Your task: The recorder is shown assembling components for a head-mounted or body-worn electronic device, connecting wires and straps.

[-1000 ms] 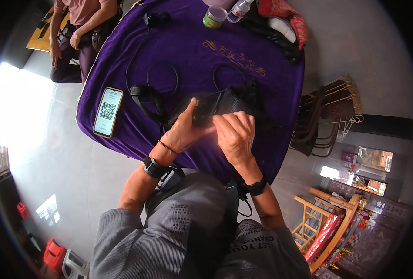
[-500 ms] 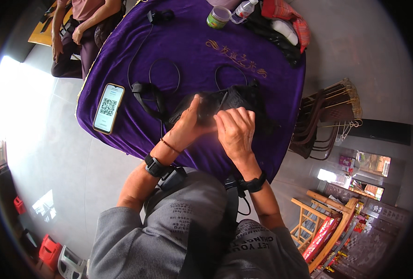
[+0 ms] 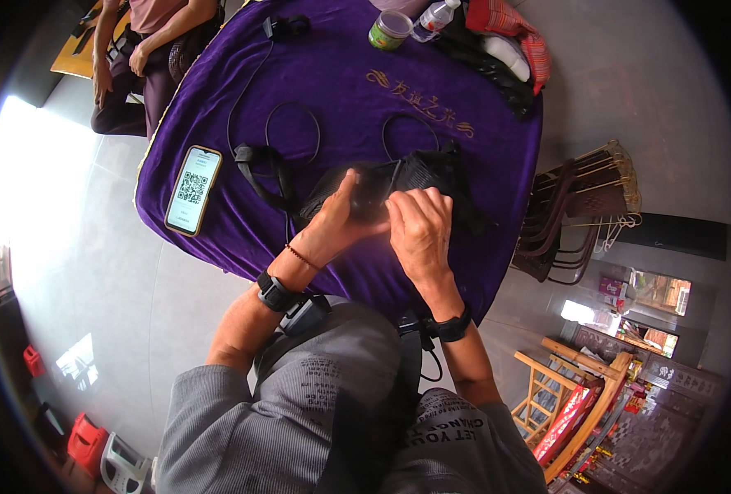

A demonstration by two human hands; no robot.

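My left hand point(image 3: 338, 221) is over the near part of the purple-covered table, its thumb raised apart and its fingers stretched toward my right hand. Curled fingers close my right hand point(image 3: 421, 230), whose thumb and fingertips meet by the left fingertips; whatever lies in that pinch is hidden. A hazy patch blurs the gap between the hands. Just beyond them lies a black ribbed fabric item point(image 3: 428, 171), partly covered by my hands. Beside it, to the left, are a black strap point(image 3: 268, 177) and a thin looping black cable point(image 3: 316, 136).
A phone point(image 3: 192, 191) showing a square code lies at the table's left. Toward the far edge stand a tub point(image 3: 389, 31), a plastic bottle point(image 3: 434, 20) and red cloth point(image 3: 523, 41). Stacked chairs point(image 3: 575, 206) stand right. A seated person point(image 3: 147, 62) is at far left.
My right hand shifts very slightly right, its fingertips still close to the left hand. The left hand keeps nearly the same pose. Nothing on the table visibly moves.
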